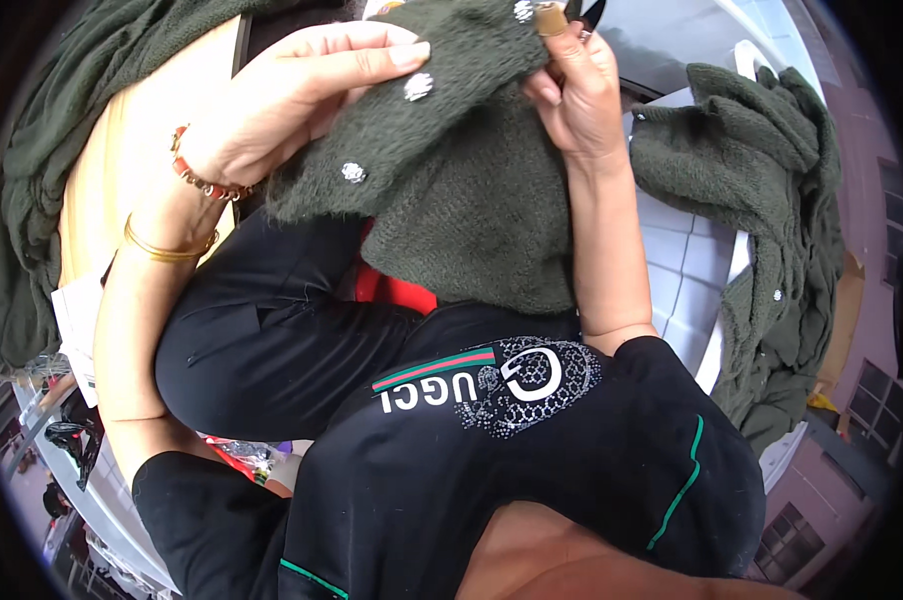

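In both hands [272, 100] [586, 105], dark green knit [477, 215], silvery buttons [418, 87]

Garment workroom (seemingly), heaped green knitwear [787, 170], pale wooden tabletop [102, 190]

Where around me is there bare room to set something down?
A strip of pale wooden tabletop lies bare between the dark green heap and your left hand. White tiling shows between your right forearm and the draped garment; its depth is unclear. It's crowded between left hand and right hand, where the green knit hangs.
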`<action>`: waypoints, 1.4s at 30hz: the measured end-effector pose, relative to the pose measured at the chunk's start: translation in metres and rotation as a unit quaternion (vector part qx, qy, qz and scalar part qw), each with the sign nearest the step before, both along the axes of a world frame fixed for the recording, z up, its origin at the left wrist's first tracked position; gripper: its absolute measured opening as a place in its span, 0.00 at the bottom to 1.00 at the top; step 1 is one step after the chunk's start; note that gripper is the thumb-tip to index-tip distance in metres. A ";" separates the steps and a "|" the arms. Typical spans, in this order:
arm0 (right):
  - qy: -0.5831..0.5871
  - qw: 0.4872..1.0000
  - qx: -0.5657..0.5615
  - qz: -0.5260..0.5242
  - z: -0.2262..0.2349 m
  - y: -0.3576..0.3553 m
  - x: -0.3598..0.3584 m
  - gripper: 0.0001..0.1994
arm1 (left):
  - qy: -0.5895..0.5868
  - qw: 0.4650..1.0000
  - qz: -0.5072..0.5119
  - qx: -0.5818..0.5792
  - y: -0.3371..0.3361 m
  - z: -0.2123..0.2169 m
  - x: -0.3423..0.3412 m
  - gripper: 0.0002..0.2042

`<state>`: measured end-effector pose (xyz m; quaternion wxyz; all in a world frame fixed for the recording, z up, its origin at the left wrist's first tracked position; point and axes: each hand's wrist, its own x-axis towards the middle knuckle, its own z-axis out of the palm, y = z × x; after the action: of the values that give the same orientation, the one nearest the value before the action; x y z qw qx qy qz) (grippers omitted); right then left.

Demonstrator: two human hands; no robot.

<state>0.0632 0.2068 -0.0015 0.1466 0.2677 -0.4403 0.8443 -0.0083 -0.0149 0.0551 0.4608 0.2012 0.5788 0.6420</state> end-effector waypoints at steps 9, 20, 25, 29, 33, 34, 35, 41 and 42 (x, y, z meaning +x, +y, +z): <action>-0.169 0.981 -0.035 -0.085 -0.029 0.029 0.011 0.10 | 0.044 0.996 -0.061 -0.040 -0.010 0.011 0.006 0.17; -0.255 0.956 -0.031 -0.142 -0.025 0.040 0.021 0.09 | 0.080 0.989 -0.123 -0.012 -0.010 -0.013 -0.005 0.13; -0.182 0.958 -0.218 -0.026 -0.034 0.054 0.018 0.08 | -0.007 0.996 -0.092 -0.003 -0.012 -0.019 -0.005 0.12; -0.166 0.962 -0.217 -0.012 -0.053 0.071 0.015 0.08 | -0.019 0.997 -0.077 0.012 -0.003 0.000 0.003 0.15; -0.265 0.941 -0.137 -0.160 -0.034 0.058 0.025 0.07 | 0.015 0.992 -0.127 0.009 -0.007 0.001 -0.002 0.21; -0.265 0.941 -0.139 -0.160 -0.035 0.058 0.025 0.07 | 0.016 0.992 -0.128 0.007 -0.007 0.004 -0.001 0.21; -0.267 0.941 -0.134 -0.161 -0.036 0.059 0.025 0.07 | 0.056 0.990 -0.129 0.008 -0.007 0.009 0.001 0.20; -0.205 0.955 -0.211 -0.034 -0.052 0.065 0.018 0.06 | 0.226 0.968 -0.099 -0.038 -0.008 0.008 0.004 0.16; -0.123 0.940 -0.298 0.108 -0.055 0.065 0.014 0.06 | 0.231 0.966 -0.099 -0.052 -0.008 0.008 0.003 0.14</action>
<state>0.0768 0.2721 -0.0568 0.0727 0.1516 -0.1516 0.9740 -0.0051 -0.0231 0.0627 0.3851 0.3761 0.6796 0.4983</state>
